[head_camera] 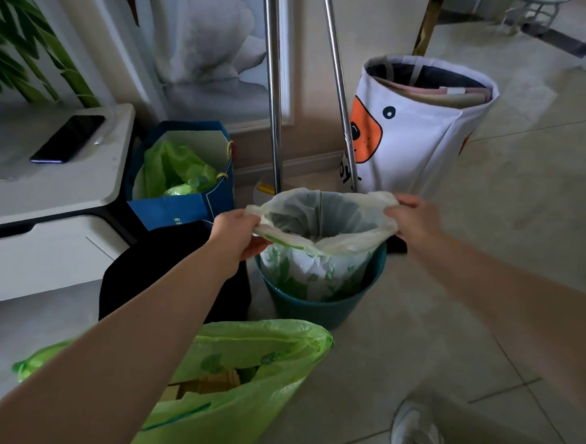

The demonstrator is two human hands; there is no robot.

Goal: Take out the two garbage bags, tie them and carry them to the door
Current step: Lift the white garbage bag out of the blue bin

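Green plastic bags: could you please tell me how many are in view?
3: one on the floor nearest the camera, one inside the blue paper bag, and one lining the teal bin. Others may be hidden.

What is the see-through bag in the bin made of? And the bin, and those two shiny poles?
The bag looks like thin plastic film: cloudy, see-through and wrinkled where the left hand and right hand grip its rim. The bin seems to be hard teal plastic, smooth and dull. The poles look like polished metal, since they reflect light in bright streaks.
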